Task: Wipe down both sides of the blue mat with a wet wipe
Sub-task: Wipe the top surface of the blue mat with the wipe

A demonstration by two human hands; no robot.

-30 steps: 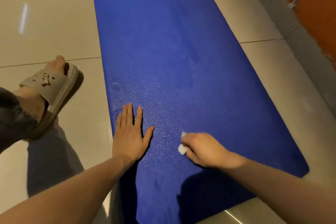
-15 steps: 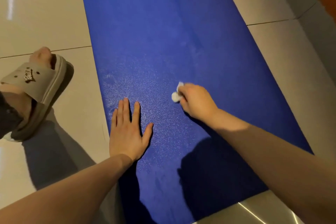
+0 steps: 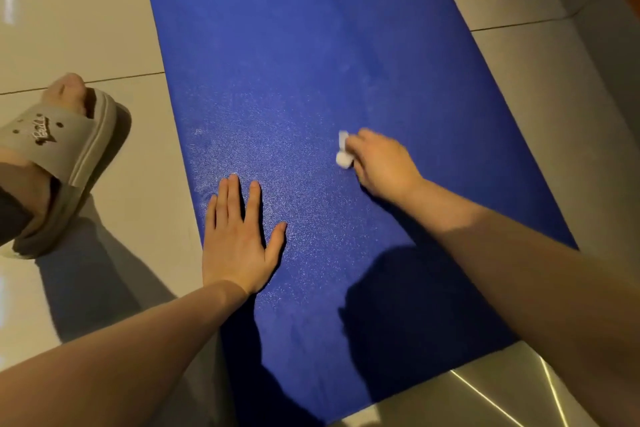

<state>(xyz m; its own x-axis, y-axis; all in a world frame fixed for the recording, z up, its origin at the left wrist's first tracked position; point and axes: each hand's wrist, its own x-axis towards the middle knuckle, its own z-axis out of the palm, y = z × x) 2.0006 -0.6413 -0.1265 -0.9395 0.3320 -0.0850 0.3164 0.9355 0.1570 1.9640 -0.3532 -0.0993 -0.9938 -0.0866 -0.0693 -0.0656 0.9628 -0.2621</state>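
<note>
— Blue mat (image 3: 311, 45) lies flat along the tile floor (image 3: 86, 10), one face up. How do I log the hands?

— Left hand (image 3: 239, 243) is flat, fingers straight, palm pressing the mat near its left edge. Right hand (image 3: 382, 165) is curled round the wet wipe (image 3: 343, 152). The wipe is wadded small and touches the mat around mid-width, ahead of the left hand.

— Risks from here, quick?

— First I flag coverage. That wipe is a tiny wad, so each pass cleans a thin strip. I judge gaps between strokes are likely, mostly toward the right edge and the far end.

— Mat slipping?

— Possible. The tiles look glossy and only the left palm pins it. A hard push away from that palm could bunch or slide the mat. A foot in a grey slipper (image 3: 59, 149) stands on the floor beside the left edge, off the mat, so it gives no hold.

— Anything else?

— The wipe could dry out or shred on the grainy surface. I can't tell how wet it is. The second face is hidden underneath. Once flipped, the cleaned face goes down onto that floor and may pick up dirt. The far end is out of view, so I can't say its state.
</note>
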